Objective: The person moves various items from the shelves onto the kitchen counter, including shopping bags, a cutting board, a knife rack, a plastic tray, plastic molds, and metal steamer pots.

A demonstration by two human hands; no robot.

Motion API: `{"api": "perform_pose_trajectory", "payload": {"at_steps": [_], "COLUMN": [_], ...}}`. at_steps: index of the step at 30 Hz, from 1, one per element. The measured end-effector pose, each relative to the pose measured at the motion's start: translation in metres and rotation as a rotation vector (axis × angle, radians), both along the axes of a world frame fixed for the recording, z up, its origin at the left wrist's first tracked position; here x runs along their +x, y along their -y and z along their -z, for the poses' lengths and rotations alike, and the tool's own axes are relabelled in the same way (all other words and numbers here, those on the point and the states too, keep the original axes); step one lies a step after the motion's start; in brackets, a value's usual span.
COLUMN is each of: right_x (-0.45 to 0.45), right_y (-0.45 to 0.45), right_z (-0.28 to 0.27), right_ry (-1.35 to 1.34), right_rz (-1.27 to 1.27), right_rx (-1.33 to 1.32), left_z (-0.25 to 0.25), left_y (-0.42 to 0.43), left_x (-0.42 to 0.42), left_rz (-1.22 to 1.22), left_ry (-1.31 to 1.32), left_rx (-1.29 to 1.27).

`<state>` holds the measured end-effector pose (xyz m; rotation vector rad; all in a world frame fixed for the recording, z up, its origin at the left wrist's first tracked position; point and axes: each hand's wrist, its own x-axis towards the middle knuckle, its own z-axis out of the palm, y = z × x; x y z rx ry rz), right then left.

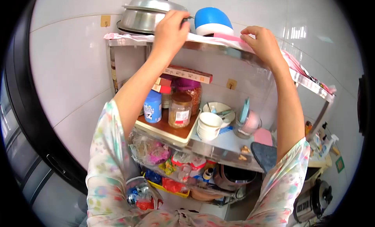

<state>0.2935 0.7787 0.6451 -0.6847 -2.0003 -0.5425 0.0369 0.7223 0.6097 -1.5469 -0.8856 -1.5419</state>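
My left hand (172,30) is raised at the right side of a lidded steel pot (142,18) on the top shelf, its fingers curled around what looks like the dark pot handle (184,21). Part of the pot is hidden behind this hand. A pink and white cloth (228,38) lies along the shelf's front edge, bunched in places. At that edge my right hand (261,41) has thumb and forefinger pinched together on the cloth. Between my hands, a blue and white rounded container (213,21) stands on the shelf.
The middle shelf holds a blue tin (152,106), a brown-lidded glass jar (180,110), stacked white bowls (209,125) and a dark cloth (264,154). Bagged goods (148,147) fill the lower shelf. An electric cooker (312,201) stands at lower right.
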Motion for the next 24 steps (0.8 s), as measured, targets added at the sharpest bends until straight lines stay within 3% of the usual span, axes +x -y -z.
{"api": "perform_pose_trajectory", "payload": {"at_steps": [6, 12, 13, 15, 19, 24], "right_x": [-0.009, 0.001, 0.002, 0.003, 0.004, 0.008], "right_y": [-0.056, -0.071, -0.071, -0.071, -0.06, -0.061], "right_z": [-0.041, -0.042, -0.042, -0.038, -0.033, -0.034], "right_ry": [0.251, 0.399, 0.402, 0.413, 0.418, 0.446], "right_rz": [0.055, -0.009, -0.022, -0.006, 0.016, -0.003], "right_rx": [-0.495, -0.503, -0.486, -0.388, -0.234, -0.415], "left_z": [-0.062, -0.066, -0.076, -0.072, -0.071, -0.073], "left_y": [-0.102, -0.105, -0.109, -0.08, -0.07, -0.116], "left_x": [0.018, 0.036, 0.042, 0.063, 0.058, 0.041], "left_rz": [-0.004, 0.381, 0.17, 0.47, 0.639, 0.459], "left_ry": [0.274, 0.408, 0.453, 0.552, 0.445, 0.394], "left_rx": [-0.528, -0.843, -0.802, -0.798, -0.887, -0.76]}}
